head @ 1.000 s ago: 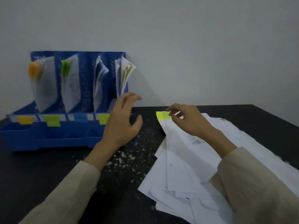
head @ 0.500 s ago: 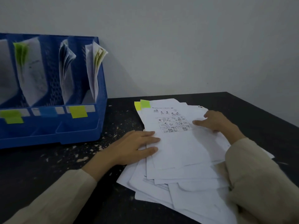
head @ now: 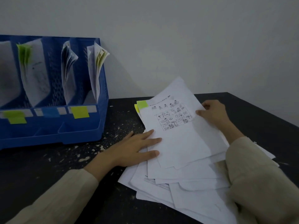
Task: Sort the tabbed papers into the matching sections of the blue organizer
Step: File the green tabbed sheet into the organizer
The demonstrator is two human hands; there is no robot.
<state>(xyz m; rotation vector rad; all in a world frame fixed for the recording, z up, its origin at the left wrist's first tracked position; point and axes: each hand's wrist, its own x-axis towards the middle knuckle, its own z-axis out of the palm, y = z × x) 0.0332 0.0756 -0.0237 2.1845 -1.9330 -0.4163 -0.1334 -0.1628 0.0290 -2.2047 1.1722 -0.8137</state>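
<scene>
I see the top sheet [head: 176, 126], printed with a grid of small cartoon drawings and carrying a green tab [head: 142, 104] at its upper left corner, lying tilted on the pile of loose papers [head: 186, 188] at the right of the black table [head: 48, 172]. A yellow tab [head: 136, 108] peeks out just beneath the green one. My right hand [head: 213, 114] grasps the sheet's right edge, thumb on top and fingers curled behind it, and that edge is lifted off the pile. My left hand [head: 134, 149] lies flat with straight fingers, released, its fingertips pressing on the left side of the pile and touching the top sheet's lower left edge.

To the left, well apart from the pile, the blue organizer [head: 90, 131] stands against the wall, its upright sections each holding papers. The front rail carries a green label [head: 15, 117], a blue label [head: 51, 112] and a yellow label [head: 80, 112]. The papers in the section above the green label show a green smear at their top; the rightmost section's sheets fan outward over the organizer's side. Pale specks are scattered on the table between the organizer and the pile.
</scene>
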